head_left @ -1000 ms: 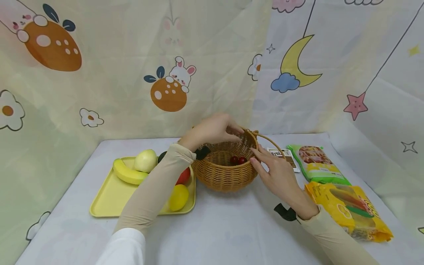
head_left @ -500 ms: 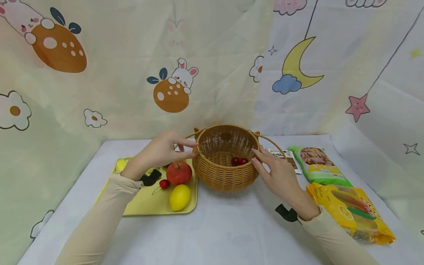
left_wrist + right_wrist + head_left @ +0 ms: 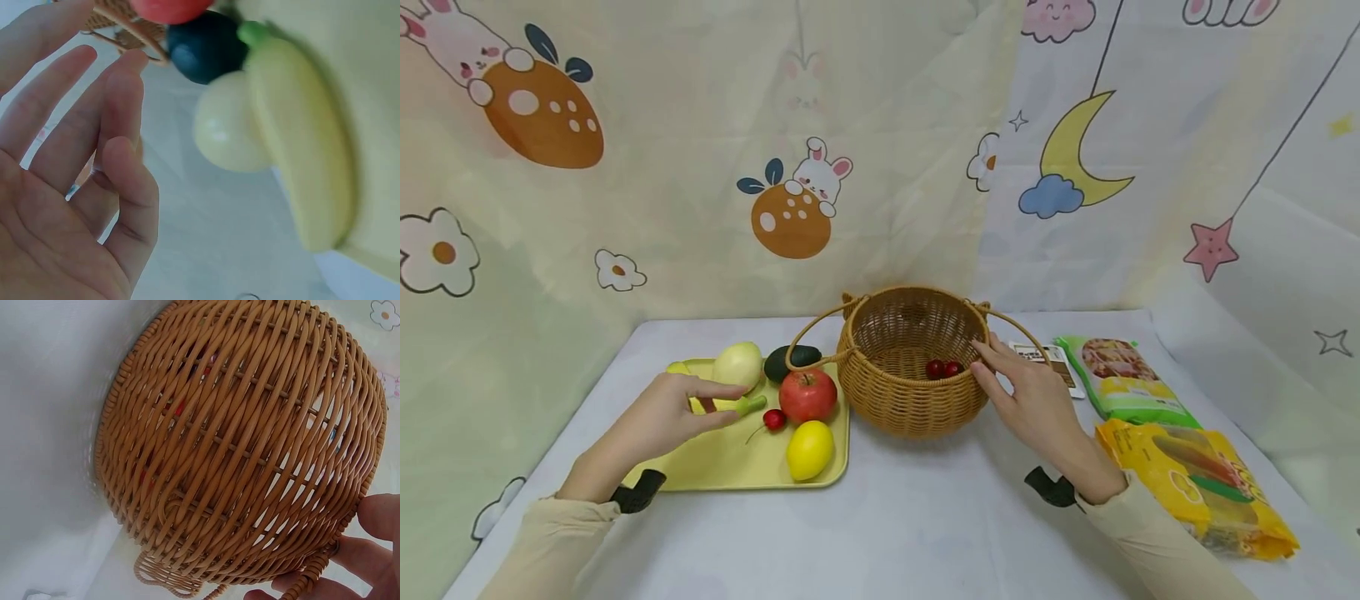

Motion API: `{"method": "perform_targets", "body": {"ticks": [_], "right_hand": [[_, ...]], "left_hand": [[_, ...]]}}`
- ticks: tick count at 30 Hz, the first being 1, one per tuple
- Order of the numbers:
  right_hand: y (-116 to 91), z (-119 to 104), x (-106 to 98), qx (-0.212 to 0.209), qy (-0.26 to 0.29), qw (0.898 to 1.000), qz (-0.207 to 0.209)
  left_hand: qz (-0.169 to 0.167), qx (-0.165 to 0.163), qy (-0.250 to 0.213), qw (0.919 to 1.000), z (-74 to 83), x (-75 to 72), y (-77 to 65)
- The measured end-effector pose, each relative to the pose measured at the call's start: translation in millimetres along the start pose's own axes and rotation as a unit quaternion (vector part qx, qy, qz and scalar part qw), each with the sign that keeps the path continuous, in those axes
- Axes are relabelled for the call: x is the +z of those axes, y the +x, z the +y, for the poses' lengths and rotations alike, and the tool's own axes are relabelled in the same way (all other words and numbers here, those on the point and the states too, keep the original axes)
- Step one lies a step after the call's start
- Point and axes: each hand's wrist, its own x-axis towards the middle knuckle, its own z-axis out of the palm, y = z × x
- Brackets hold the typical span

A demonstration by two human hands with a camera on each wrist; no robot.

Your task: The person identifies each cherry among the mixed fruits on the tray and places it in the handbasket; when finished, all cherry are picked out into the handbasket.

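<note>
Over the left part of the yellow tray hovers my left hand, fingers apart and nothing between them. Beneath and beside it lies a banana. A pale round fruit, a dark avocado, a red apple-like fruit, a cherry and a lemon share that tray. To its right stands a wicker basket with two dark red cherries inside. My right hand holds the basket's right rim, thumb and fingers near the handle base.
Right of the basket lie a white printed card or packet, a green food bag and a yellow food bag. One basket handle leans out over the tray. A patterned cloth hangs behind the table.
My left hand has moved from above the basket leftward and back over the tray, uncovering the fruit there. My right hand stays on the basket rim. Both cherries remain in the basket.
</note>
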Motion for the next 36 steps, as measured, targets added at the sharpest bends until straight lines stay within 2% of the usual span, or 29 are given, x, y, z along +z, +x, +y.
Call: {"method": "perform_targets", "body": {"ticks": [5, 11, 14, 19, 27, 31, 36], "right_hand": [[-1, 2, -2, 0.001, 0.007, 1.0, 0.006], [-2, 3, -3, 0.009, 0.003, 1.0, 0.006], [-2, 3, -3, 0.013, 0.0, 1.0, 0.002], [-1, 2, -3, 0.011, 0.003, 1.0, 0.004], [2, 1, -3, -0.005, 0.002, 1.0, 0.01], [2, 0, -2, -0.002, 0.004, 1.0, 0.005], [1, 0, 0, -0.003, 0.005, 1.0, 0.004]], "left_hand": [[0.012, -0.022, -0.002, 0.9997, -14.7, 4.5, -24.0], [0.01, -0.036, -0.008, 0.9993, -23.4, 12.2, -32.8], [0.013, -0.027, -0.001, 0.9995, -23.3, 15.7, -28.5], [0.019, -0.024, 0.013, 0.9994, -17.2, 23.3, -13.1], [0.016, -0.055, 0.046, 0.9973, -2.0, 46.7, 11.5], [0.018, -0.075, 0.051, 0.9957, 1.5, 55.4, 16.8], [0.009, -0.088, 0.052, 0.9947, -3.0, 63.4, 19.5]]}}
